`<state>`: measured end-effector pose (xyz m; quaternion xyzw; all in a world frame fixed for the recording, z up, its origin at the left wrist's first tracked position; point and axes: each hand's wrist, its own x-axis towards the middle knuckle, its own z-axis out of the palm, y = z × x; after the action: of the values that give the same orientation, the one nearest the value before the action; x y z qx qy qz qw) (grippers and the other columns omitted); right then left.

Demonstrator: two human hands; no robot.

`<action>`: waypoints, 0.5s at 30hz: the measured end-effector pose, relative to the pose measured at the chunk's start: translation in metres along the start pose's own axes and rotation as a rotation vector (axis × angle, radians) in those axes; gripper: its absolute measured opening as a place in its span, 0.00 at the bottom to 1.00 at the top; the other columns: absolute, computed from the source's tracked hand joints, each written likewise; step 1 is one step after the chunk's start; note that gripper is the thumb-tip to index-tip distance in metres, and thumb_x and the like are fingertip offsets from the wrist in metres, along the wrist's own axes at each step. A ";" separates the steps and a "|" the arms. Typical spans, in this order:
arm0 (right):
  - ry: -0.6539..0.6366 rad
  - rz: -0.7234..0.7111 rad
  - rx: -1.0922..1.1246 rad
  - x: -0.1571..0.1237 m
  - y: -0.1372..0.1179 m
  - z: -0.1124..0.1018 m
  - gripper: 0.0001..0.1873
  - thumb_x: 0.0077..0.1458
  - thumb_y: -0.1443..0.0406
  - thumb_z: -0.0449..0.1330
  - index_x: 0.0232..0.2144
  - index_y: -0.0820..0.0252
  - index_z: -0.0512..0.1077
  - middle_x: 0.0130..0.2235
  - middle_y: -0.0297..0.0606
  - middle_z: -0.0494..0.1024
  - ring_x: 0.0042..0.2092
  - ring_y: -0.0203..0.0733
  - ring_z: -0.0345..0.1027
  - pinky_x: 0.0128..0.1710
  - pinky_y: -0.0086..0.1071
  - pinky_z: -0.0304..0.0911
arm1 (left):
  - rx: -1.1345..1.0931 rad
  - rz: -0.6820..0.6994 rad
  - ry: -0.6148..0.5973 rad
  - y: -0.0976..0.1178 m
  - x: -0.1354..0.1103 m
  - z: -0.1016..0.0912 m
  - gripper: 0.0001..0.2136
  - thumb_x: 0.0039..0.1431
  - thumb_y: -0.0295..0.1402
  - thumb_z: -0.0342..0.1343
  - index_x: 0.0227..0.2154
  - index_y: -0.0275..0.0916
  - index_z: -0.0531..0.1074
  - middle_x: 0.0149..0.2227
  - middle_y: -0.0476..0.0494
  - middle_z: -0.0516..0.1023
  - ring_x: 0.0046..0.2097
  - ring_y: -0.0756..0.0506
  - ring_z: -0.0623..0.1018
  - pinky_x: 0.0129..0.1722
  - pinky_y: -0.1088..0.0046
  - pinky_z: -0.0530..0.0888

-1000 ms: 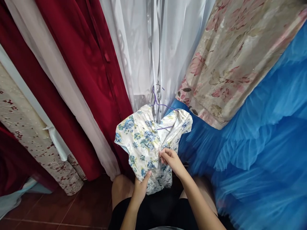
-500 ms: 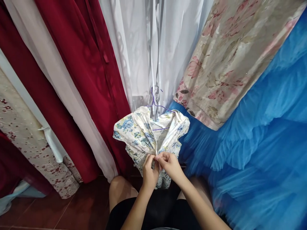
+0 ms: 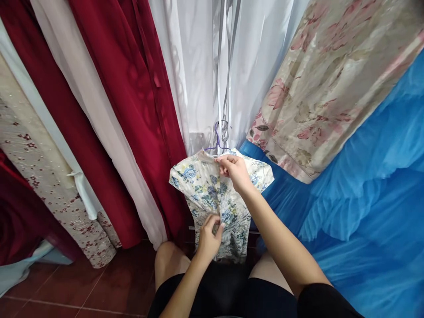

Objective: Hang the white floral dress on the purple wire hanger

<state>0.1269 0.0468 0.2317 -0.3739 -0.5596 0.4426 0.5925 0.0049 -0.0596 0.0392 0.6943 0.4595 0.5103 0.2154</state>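
Note:
A small white dress with blue and yellow flowers and short sleeves hangs in front of me on a purple wire hanger. Its centre seam is closed up to the neckline. At the top of that seam my right hand is pinched on the zipper; its pull is hidden by the fingers. Lower down, my left hand pinches the dress fabric beside the same seam. The hanger's hook sits among white hanging straps.
Dark red gowns and a pale pink one hang at left. White fabric is behind the dress. A beige floral skirt and blue tulle fill the right. Red floor tiles show below.
My right hand has moved up from beside the left hand to the neckline. The dress's open V has closed along the seam. The left hand stays low.

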 end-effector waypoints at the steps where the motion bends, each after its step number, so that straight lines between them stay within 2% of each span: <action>1: 0.003 -0.008 -0.016 -0.005 0.001 -0.001 0.10 0.48 0.60 0.60 0.23 0.61 0.72 0.15 0.30 0.66 0.19 0.32 0.53 0.19 0.27 0.47 | -0.023 0.021 0.026 0.007 0.014 -0.009 0.06 0.65 0.33 0.53 0.42 0.41 0.72 0.38 0.42 0.74 0.42 0.42 0.76 0.46 0.65 0.71; 3: 0.004 -0.022 -0.047 -0.014 0.002 -0.006 0.09 0.49 0.60 0.60 0.25 0.62 0.74 0.14 0.29 0.66 0.18 0.32 0.53 0.20 0.28 0.48 | -0.067 0.072 0.132 0.027 0.050 -0.029 0.14 0.67 0.33 0.51 0.53 0.41 0.69 0.42 0.41 0.75 0.44 0.43 0.76 0.48 0.66 0.71; 6: -0.021 -0.067 -0.090 -0.021 0.001 -0.013 0.10 0.51 0.61 0.60 0.23 0.62 0.74 0.15 0.29 0.66 0.20 0.32 0.55 0.21 0.28 0.50 | -0.027 0.219 0.156 0.060 0.113 -0.057 0.17 0.69 0.33 0.47 0.59 0.43 0.66 0.40 0.43 0.76 0.40 0.45 0.76 0.47 0.68 0.70; 7: -0.031 -0.086 -0.103 -0.021 0.000 -0.016 0.10 0.51 0.62 0.60 0.23 0.62 0.73 0.16 0.30 0.66 0.20 0.33 0.56 0.22 0.28 0.51 | 0.014 0.259 0.141 0.070 0.131 -0.064 0.16 0.69 0.33 0.48 0.57 0.43 0.69 0.40 0.43 0.76 0.40 0.46 0.75 0.46 0.68 0.70; 9: -0.043 -0.113 -0.123 -0.020 0.001 -0.020 0.10 0.52 0.62 0.60 0.22 0.61 0.73 0.16 0.29 0.65 0.21 0.33 0.56 0.22 0.28 0.51 | 0.125 0.339 0.064 0.086 0.160 -0.070 0.10 0.68 0.33 0.50 0.46 0.42 0.75 0.37 0.44 0.77 0.39 0.45 0.75 0.45 0.68 0.69; 12: 0.000 -0.128 -0.168 -0.016 0.014 -0.023 0.10 0.51 0.61 0.60 0.23 0.61 0.72 0.18 0.29 0.65 0.21 0.33 0.54 0.22 0.28 0.50 | 0.287 0.427 0.029 0.101 0.177 -0.068 0.09 0.67 0.31 0.51 0.33 0.39 0.75 0.34 0.45 0.77 0.38 0.45 0.75 0.44 0.68 0.66; 15: 0.026 -0.109 -0.280 -0.016 0.039 -0.023 0.11 0.49 0.60 0.59 0.21 0.61 0.71 0.19 0.31 0.66 0.22 0.33 0.55 0.23 0.29 0.49 | 0.282 0.443 0.125 0.104 0.180 -0.070 0.08 0.67 0.31 0.52 0.33 0.37 0.74 0.33 0.46 0.77 0.38 0.46 0.75 0.44 0.69 0.66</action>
<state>0.1456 0.0458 0.1876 -0.4274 -0.6277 0.3225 0.5651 -0.0046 0.0327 0.2374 0.7682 0.3752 0.5179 -0.0294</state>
